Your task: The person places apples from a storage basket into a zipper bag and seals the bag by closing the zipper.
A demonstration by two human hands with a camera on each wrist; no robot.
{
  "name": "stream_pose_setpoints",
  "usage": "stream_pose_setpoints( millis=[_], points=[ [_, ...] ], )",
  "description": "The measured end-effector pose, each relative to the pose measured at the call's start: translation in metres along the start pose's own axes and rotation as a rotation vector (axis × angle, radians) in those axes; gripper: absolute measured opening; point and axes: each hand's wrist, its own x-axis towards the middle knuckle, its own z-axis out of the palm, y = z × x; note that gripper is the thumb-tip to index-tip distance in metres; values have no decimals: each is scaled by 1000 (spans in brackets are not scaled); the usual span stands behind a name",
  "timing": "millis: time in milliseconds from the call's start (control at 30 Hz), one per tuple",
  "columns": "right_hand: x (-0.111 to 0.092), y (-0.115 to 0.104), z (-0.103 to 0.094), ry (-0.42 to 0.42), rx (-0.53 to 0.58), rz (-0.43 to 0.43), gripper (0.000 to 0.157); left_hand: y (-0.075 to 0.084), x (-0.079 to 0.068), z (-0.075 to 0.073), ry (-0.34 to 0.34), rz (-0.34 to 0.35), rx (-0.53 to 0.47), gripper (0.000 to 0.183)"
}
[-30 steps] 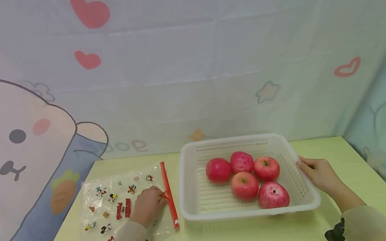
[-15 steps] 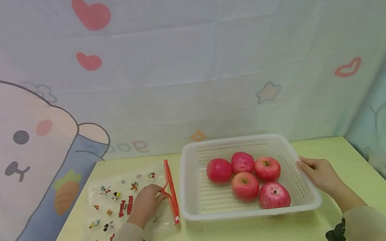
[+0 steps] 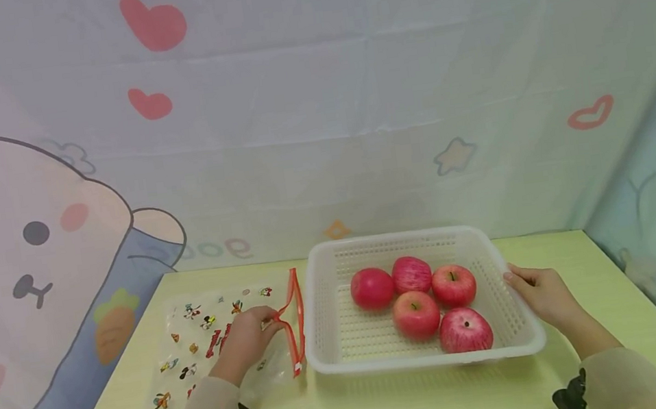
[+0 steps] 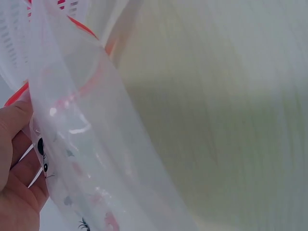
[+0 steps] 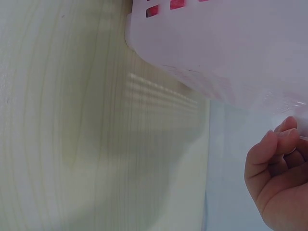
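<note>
My left hand (image 3: 251, 339) pinches one lip of a clear zip bag (image 3: 200, 366) printed with small cartoon figures. The bag's red zip edge (image 3: 299, 319) gapes beside the basket's left wall. In the left wrist view the thumb and fingers grip the film of the bag (image 4: 96, 144) near its red strip. A white plastic basket (image 3: 386, 365) stands at the middle right, with several red apples (image 3: 417, 315) inside. My right hand (image 3: 542, 297) holds the basket's right rim, thumb on top. The right wrist view shows the curled fingers (image 5: 262, 149) at the rim.
A pale yellow wood-look table (image 3: 441, 404) lies under everything. Behind it hangs a cloth backdrop (image 3: 315, 109) with printed hearts and a cartoon animal. Dark wrist devices (image 3: 571, 397) sit at both sleeves.
My left hand has pulled the bag to the right, toward the basket. Its red lips have parted from nearly closed to a wide gap. The right hand, basket and apples stay in place.
</note>
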Motion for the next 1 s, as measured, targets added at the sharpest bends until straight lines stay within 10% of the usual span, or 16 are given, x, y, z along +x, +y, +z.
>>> stream_pose_setpoints(
  millis=[1000],
  points=[
    [-1, -1, 0, 5, 2, 1, 50, 22, 1, -31, 44, 35, -166, 17]
  ],
)
